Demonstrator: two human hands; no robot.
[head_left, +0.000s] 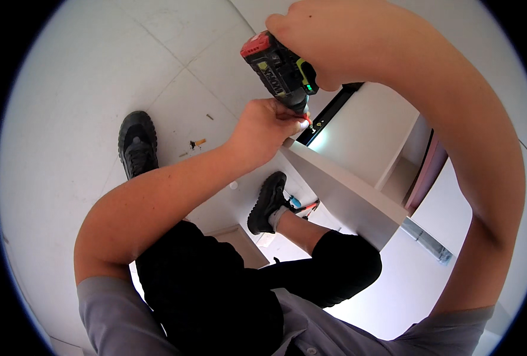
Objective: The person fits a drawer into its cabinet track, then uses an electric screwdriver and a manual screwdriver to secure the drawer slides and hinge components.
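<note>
My right hand [320,41] is wrapped round a cordless drill [278,68] with a black and red body, a lime-green accent and a lit work light. The drill points down at a black metal rail [330,115] on the edge of a white cabinet panel. At its nose, my left hand [263,132] is closed, with thumb and fingers pinched round the driver bit [308,121], which has a red collar. The bit's tip is close to the rail; whether it touches a screw there is too small to tell.
A white board [340,184] stands on edge below the rail, near my bent knee. On the tiled floor lie a cigarette butt [200,142], a small screw-like piece [209,116] and, beside my right shoe [267,202], tools with blue [295,202] and red handles.
</note>
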